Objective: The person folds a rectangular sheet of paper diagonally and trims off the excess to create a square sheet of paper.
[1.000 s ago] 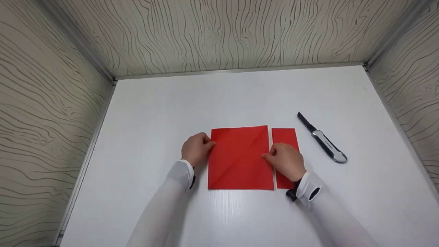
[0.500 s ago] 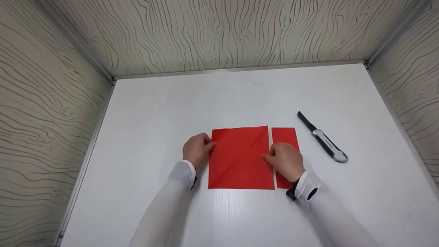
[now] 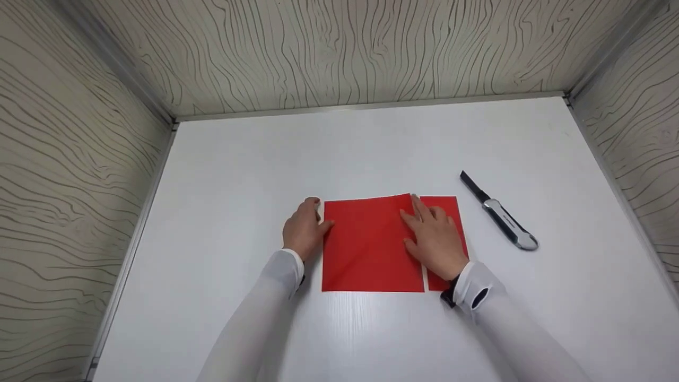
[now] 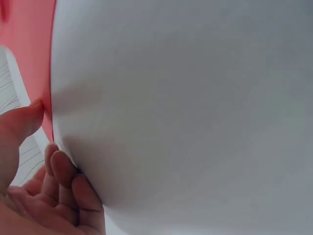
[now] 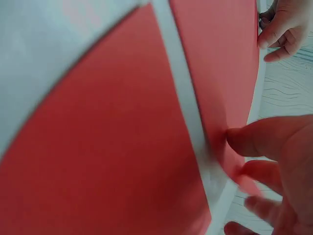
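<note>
A square sheet of red paper [image 3: 366, 249] with a faint diagonal crease lies on the white table. My left hand [image 3: 303, 228] is at its left edge, the thumb on the paper and the fingers apart from it on the table side. My right hand [image 3: 437, 241] rests with spread fingers over the right edge, thumb and index fingertips touching the sheet near its upper right corner. Under that hand lies a narrower red paper strip [image 3: 440, 202], parted from the square by a thin gap and partly hidden. The right wrist view shows this strip [image 5: 112, 132] close up.
A utility knife [image 3: 504, 220] with a black and grey handle lies to the right of the strip, blade end pointing away. Wood-patterned panels [image 3: 339, 53] enclose the white table [image 3: 254, 164] at the back and both sides.
Both hands have loosened their pinch on the square sheet's edges. The right fingers have spread out and reached toward the upper right corner; the left fingers have straightened away from the thumb.
</note>
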Demonstrator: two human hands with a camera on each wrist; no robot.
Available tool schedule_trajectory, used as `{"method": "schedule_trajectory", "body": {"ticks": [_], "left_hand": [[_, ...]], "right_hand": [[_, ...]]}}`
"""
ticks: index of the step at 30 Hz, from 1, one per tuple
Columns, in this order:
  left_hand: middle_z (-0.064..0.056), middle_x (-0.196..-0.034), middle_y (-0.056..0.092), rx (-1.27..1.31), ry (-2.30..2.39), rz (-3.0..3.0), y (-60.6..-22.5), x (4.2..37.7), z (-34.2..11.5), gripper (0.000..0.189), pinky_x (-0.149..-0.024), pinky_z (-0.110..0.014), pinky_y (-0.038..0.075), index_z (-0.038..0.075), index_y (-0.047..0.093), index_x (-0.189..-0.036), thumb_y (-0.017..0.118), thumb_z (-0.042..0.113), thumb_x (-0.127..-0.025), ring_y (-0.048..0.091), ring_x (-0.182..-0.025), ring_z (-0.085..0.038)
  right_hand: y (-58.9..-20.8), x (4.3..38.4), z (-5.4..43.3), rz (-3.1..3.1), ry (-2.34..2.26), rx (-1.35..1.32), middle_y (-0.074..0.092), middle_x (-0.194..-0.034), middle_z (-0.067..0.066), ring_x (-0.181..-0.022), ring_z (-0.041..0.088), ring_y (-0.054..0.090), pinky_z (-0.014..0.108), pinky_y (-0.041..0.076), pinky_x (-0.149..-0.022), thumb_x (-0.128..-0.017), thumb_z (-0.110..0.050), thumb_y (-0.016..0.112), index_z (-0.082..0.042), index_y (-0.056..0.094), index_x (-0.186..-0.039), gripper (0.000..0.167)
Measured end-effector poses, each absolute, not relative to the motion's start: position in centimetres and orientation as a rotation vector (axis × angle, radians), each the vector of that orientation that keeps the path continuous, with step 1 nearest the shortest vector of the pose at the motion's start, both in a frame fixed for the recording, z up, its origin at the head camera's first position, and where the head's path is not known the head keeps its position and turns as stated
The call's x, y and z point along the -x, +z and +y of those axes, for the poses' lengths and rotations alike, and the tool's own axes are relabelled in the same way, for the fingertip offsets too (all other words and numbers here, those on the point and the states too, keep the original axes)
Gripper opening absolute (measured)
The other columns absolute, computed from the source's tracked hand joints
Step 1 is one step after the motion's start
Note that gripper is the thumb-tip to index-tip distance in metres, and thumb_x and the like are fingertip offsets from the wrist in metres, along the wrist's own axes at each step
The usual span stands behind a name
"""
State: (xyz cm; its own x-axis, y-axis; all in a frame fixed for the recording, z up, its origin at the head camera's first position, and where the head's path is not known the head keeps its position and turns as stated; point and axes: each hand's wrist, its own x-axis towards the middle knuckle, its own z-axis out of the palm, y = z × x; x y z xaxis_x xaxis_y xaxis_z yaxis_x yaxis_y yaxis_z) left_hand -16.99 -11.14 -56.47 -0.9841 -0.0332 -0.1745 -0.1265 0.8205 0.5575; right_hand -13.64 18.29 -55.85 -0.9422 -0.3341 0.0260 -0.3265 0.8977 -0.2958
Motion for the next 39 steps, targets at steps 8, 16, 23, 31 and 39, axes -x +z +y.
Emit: {"method": "schedule_trajectory", "body": {"ticks": [8, 16, 23, 31, 39], "left_hand": [[-0.007, -0.113, 0.061, 0.023, 0.766, 2.906, -56.6, 16.8, -10.9, 0.054, -0.085, -0.036, 0.055, 0.011, 0.057, -0.142, 0.076, 0.03, -0.094, 0.06, -0.095, -0.02], [-0.001, -0.143, 0.055, -0.573, 0.55, 2.894, -56.1, 14.5, -11.7, 0.047, -0.108, -0.039, 0.046, 0.022, 0.063, -0.138, 0.078, 0.025, -0.093, 0.047, -0.134, -0.024], [0.003, -0.147, 0.057, -1.06, 0.482, 2.694, -56.1, 9.7, -13.6, 0.04, -0.11, -0.038, 0.044, 0.027, 0.066, -0.139, 0.067, 0.03, -0.1, 0.051, -0.136, -0.019], [0.001, -0.152, 0.053, -1.222, 0.335, 2.724, -56.6, 7.7, -14.7, 0.043, -0.112, -0.037, 0.043, 0.021, 0.062, -0.143, 0.06, 0.035, -0.103, 0.047, -0.141, -0.019], [0.0, -0.152, 0.053, -1.239, 0.223, 2.769, -56.8, 7.2, -14.7, 0.044, -0.111, -0.037, 0.043, 0.021, 0.064, -0.142, 0.062, 0.038, -0.102, 0.047, -0.141, -0.02]], "right_hand": [[-55.9, 14.0, 18.0, 2.923, -0.396, 0.553, 0.035, -0.162, 0.018, -0.15, 0.049, 0.017, 0.064, 0.012, -0.12, -0.093, -0.025, 0.069, -0.013, 0.053, -0.151, 0.061], [-56.0, 14.0, 17.8, 2.9, -0.429, 0.533, 0.041, -0.158, 0.019, -0.147, 0.049, 0.026, 0.065, 0.012, -0.12, -0.09, -0.024, 0.072, -0.01, 0.054, -0.149, 0.063], [-56.1, 14.0, 17.8, 2.9, -0.442, 0.53, 0.041, -0.158, 0.019, -0.146, 0.049, 0.027, 0.066, 0.012, -0.119, -0.087, -0.024, 0.076, -0.009, 0.054, -0.149, 0.067], [-56.0, 14.0, 17.9, 2.893, -0.462, 0.525, 0.041, -0.158, 0.02, -0.145, 0.05, 0.029, 0.066, 0.012, -0.119, -0.09, -0.022, 0.07, -0.007, 0.055, -0.147, 0.061], [-55.8, 12.1, 15.4, 2.953, -0.397, 0.671, 0.044, -0.156, 0.017, -0.147, 0.045, 0.028, 0.06, 0.018, -0.121, -0.087, -0.02, 0.077, -0.009, 0.058, -0.145, 0.062]]}}
